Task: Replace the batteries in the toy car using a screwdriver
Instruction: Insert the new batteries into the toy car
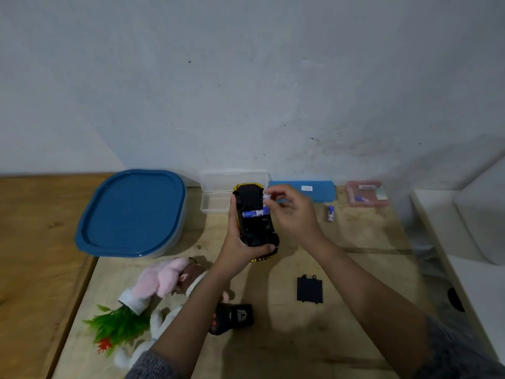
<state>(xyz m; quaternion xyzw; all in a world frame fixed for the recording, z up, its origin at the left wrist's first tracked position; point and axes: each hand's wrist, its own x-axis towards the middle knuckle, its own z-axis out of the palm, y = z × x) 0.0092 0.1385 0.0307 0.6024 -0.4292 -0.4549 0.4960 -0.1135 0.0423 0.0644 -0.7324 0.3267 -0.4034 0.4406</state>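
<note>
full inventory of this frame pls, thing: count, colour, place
toy car: 1, yellow with black underside, upside down in left hand
battery in car: 1, blue
loose battery: 1, blue, right of car
battery cover: 1, black, table front
remote: 1, black
lidded container: 1, blue lid, left
clear case: 1, open, behind car
blue case: 1
pink case: 1
plush toy: 1, pink
plastic plant: 1, green
left hand: holds car
right hand: fingertips at compartment
</note>
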